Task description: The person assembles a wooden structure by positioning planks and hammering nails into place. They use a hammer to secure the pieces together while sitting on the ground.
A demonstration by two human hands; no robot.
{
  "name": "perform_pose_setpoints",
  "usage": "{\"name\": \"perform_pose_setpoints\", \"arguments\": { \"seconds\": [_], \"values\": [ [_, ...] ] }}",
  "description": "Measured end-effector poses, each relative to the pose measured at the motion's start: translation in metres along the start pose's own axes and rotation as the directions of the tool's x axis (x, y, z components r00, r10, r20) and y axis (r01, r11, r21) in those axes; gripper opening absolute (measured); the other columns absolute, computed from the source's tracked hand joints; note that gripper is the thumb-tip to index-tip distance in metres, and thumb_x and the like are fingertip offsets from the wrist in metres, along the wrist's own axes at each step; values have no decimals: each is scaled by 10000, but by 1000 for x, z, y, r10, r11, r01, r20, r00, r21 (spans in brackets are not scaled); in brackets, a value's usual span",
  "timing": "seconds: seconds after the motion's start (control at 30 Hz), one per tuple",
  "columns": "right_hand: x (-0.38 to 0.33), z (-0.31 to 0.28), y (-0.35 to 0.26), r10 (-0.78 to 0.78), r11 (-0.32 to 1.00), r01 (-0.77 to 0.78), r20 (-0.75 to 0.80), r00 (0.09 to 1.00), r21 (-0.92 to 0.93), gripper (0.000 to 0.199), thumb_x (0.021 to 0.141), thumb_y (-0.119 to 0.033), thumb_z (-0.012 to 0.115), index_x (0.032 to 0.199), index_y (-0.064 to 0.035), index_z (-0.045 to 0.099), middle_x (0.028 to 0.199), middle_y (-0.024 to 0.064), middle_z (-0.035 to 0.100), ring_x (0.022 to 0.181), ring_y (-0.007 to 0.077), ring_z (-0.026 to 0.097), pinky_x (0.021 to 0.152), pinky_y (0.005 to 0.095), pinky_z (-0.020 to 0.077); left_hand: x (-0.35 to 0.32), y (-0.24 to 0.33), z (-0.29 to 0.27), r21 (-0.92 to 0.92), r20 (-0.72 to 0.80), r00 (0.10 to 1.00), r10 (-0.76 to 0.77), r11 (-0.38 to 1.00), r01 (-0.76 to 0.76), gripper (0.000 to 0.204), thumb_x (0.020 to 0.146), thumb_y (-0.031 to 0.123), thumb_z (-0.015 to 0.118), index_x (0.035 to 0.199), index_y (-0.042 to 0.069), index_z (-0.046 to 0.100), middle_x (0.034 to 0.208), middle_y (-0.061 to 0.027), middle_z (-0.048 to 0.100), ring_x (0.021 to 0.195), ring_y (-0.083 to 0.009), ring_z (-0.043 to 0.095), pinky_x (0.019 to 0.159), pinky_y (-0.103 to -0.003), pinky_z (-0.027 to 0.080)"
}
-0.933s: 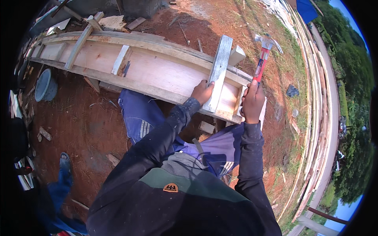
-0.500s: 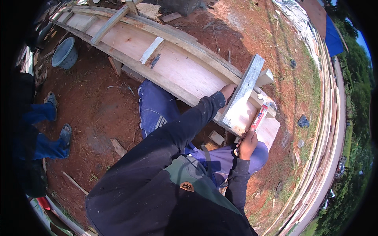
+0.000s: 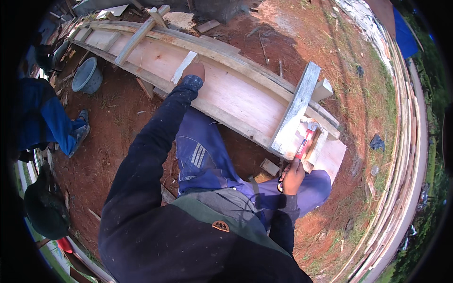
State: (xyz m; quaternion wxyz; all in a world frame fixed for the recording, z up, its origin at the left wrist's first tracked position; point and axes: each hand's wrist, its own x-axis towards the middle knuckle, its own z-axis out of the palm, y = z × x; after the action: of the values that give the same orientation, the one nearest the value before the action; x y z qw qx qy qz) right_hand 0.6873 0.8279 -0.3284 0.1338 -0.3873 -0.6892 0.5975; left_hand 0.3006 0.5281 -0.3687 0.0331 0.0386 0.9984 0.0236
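My right hand (image 3: 292, 176) is wrapped round the handle of a claw hammer (image 3: 303, 144) with a red-and-white shaft. The hammer's head lies over the near right end of a long wooden form with a plywood bottom (image 3: 231, 96) and plank sides. A grey board (image 3: 297, 106) crosses the form just left of the hammer. Farther left, my left hand (image 3: 194, 70) reaches down into the form beside a short wooden crosspiece (image 3: 184, 66). Its fingers are hidden, and so is whatever lies under them.
A grey bucket (image 3: 88, 77) stands on the red earth beyond the form's near side. At the left a person in blue trousers (image 3: 61, 120) is close by. A wood offcut (image 3: 270, 167) lies near my knee. Long poles (image 3: 401, 155) run along the right.
My left hand has moved from beside the grey cross board, leftward along the form to the short crosspiece, covering the thin dark pieces there. The hammer has lowered slightly. The person at left has shifted.
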Motion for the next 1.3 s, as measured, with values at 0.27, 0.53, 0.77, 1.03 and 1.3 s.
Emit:
{"name": "perform_pose_setpoints", "arguments": {
  "seconds": [0.27,0.53,0.77,1.03,1.3],
  "values": [
    [9,-10,26,-130,966,116,-48,990,-233,353,995,-263,509,880,59,595,642,218,598,615,379,625,601,461,458,12,-8,28,116,29,999,-21,993,17,217,945,158,506,1068,97,674,1064,-146,704,1022,-351,684,836,-447,572],
    [8,-6,22,-176,963,159,-62,982,-219,321,993,-264,521,886,28,601,685,227,595,663,402,596,585,467,452,6,-17,41,147,-154,986,64,988,-42,206,930,130,492,1103,60,581,1123,-196,652,1001,-354,674,844,-479,556],
    [1,-9,10,-352,883,307,-67,934,-355,297,978,-247,537,868,23,594,700,236,610,685,432,612,603,497,452,-15,75,-24,-676,-4,963,271,709,-203,245,923,56,527,1163,26,568,941,-128,676,792,-244,662,691,-405,544],
    [3,-7,14,-289,918,253,-76,954,-305,263,957,-216,569,886,36,595,753,297,607,748,501,591,643,534,439,-65,189,-46,-681,334,584,740,-239,692,208,984,155,565,1123,12,623,915,-38,628,790,-123,600,685,-281,516],
    [4,-5,18,-325,903,294,-50,945,-313,241,948,-191,577,901,45,587,763,322,594,776,506,588,644,537,437,-77,260,-42,-994,7,803,596,89,-58,142,934,111,650,936,-27,681,839,-28,681,681,-102,608,612,-254,513]
  ]
}}
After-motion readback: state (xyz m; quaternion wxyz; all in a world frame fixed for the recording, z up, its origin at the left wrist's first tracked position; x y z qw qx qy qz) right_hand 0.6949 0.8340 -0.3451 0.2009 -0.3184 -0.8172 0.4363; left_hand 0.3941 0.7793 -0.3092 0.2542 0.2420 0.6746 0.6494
